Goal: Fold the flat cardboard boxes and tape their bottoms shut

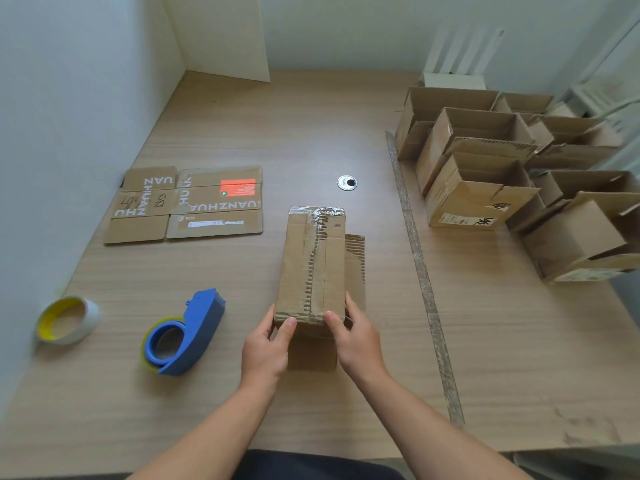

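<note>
Two-handed grab on folded box, mid-table, taped seam up: left hand and right hand both grip near end, thumbs on top. Tape dispenser just left, flat box back-left, assembled boxes right.

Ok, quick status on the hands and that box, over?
Left hand and right hand grip the box at its near end. Tape shows along its top seam. Tape dispenser lies apart, left.

The cardboard box lies on the table with its taped seam facing up. The left grip and right grip hold the box's near end, thumbs on top. To its left lie a blue tape dispenser, a tape roll and a flat printed carton. To its right stand open folded boxes.
</note>
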Motion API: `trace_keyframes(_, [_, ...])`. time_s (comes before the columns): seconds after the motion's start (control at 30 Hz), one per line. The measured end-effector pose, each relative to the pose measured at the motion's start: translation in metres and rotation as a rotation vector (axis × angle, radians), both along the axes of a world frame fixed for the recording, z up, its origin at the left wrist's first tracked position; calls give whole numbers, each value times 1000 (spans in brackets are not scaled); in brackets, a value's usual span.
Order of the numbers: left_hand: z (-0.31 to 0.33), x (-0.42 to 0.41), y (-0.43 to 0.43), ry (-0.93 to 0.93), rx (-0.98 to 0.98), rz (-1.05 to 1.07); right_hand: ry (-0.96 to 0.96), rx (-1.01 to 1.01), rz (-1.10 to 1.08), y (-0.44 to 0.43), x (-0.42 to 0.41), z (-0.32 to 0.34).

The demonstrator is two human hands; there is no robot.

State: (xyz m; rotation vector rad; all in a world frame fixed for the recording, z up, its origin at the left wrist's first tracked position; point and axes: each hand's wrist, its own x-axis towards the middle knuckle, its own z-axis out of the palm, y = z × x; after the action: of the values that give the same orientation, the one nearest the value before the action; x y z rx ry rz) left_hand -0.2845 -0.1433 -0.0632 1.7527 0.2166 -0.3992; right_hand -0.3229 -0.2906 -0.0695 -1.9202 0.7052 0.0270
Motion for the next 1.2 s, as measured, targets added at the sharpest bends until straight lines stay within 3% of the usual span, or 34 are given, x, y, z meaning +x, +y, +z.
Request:
trace_keyframes(0.2, [8, 5, -3, -78, 276, -80, 45, -51, -5, 7, 2, -2])
trace_keyframes(0.4, [13, 6, -4, -105, 347, -46, 23, 22, -40, 5, 4, -3])
trace_keyframes(0.63, [3, 11, 0, 35, 198, 141, -2, 163, -53, -2, 5, -3])
trace_keyframes(0.97, [12, 12, -2, 231, -44, 244, 17, 389, -78, -15, 8, -10])
trace_keyframes(1.2, [18, 9, 1, 175, 0, 105, 15, 457, -54, -18, 9, -8])
